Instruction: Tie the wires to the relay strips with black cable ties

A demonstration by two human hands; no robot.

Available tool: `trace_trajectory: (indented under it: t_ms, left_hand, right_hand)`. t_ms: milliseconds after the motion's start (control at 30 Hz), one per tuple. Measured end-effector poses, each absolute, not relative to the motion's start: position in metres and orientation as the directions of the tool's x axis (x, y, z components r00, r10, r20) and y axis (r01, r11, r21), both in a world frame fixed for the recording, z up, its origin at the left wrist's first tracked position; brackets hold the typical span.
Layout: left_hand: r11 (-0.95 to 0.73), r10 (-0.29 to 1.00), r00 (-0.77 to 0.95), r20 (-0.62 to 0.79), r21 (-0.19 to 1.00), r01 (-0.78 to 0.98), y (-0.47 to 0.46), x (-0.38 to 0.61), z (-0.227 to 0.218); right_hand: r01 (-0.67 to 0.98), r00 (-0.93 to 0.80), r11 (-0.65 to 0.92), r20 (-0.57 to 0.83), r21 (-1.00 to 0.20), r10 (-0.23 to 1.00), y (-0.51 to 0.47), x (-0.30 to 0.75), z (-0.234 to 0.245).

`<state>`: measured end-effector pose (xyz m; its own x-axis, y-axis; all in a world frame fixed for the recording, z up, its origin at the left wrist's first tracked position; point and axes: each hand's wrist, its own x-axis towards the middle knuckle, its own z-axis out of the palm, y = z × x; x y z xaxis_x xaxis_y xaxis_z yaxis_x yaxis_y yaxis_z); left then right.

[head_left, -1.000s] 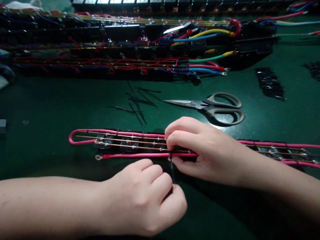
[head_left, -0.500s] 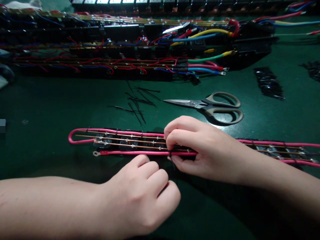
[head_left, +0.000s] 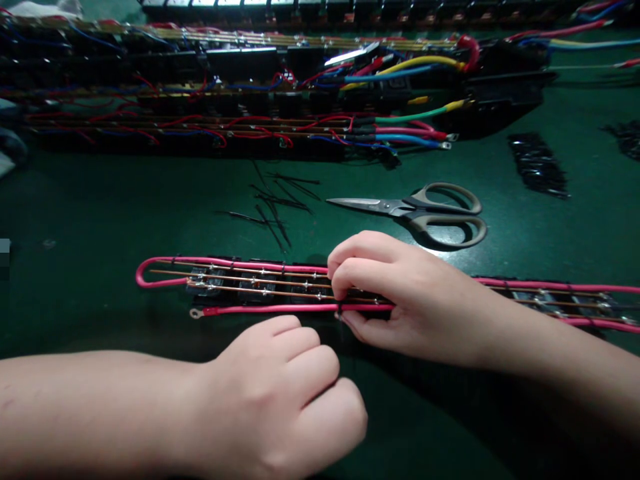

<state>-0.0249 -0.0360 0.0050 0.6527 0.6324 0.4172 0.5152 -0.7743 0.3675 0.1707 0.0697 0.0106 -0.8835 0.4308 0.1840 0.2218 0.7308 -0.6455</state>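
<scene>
The right hand (head_left: 400,300) grasps the strip (head_left: 260,285), a long black base with thin copper rods along it, its fingers curled over the far edge and its thumb at the near edge. Beside the thumb tip, a black zip tie (head_left: 339,310) sits around the near pink wire (head_left: 280,309), which runs along the near edge of the strip and ends in a metal ring (head_left: 197,313) near the strip's left end. The left hand (head_left: 290,393) is clenched, knuckles up, on the near side of the strip, just beside the pink wire; whether anything is pinched inside it, I cannot tell. Another pink wire (head_left: 260,267) runs along the far edge of the strip and bends back in a loop past its left end. The strip lies lengthwise across the green tabletop (head_left: 100,213). Just beyond it are scissors (head_left: 390,207), handles to the right, and a scatter of loose zip ties (head_left: 283,202) left of the scissors' tip. Beyond the strip's right part lies a dark bundle (head_left: 537,165). Farthest from the strip, several wired bars (head_left: 200,127) lie in rows, with coloured cables (head_left: 420,61) at their right ends.
</scene>
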Motion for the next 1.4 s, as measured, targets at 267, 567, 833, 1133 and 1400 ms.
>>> trace_trajectory:
  t_ms: [267, 567, 833, 1133, 1400]
  left_hand:
    - [-0.689, 0.715, 0.646, 0.268, 0.431, 0.584, -0.040, -0.024, 0.008]
    - [-0.653, 0.756, 0.546, 0.360, 0.459, 0.602, -0.032, -0.031, 0.004]
    - [-0.574, 0.812, 0.495, 0.310, 0.579, 0.579, -0.031, -0.034, 0.000]
    - [-0.635, 0.772, 0.508, 0.383, 0.510, 0.580, -0.027, -0.034, 0.001]
    - [-0.655, 0.756, 0.511, 0.409, 0.475, 0.588, -0.027, -0.030, 0.001]
  right_hand:
    - [0.224, -0.885, 0.726, 0.177, -0.651, 0.432, 0.070, 0.170, 0.012]
    - [0.219, -0.886, 0.727, 0.179, -0.650, 0.427, 0.071, 0.171, 0.012]
    - [0.216, -0.888, 0.723, 0.177, -0.656, 0.425, 0.073, 0.170, 0.012]
    - [0.216, -0.888, 0.717, 0.173, -0.662, 0.427, 0.070, 0.172, 0.013]
    - [0.234, -0.885, 0.754, 0.187, -0.614, 0.427, 0.069, 0.170, 0.014]
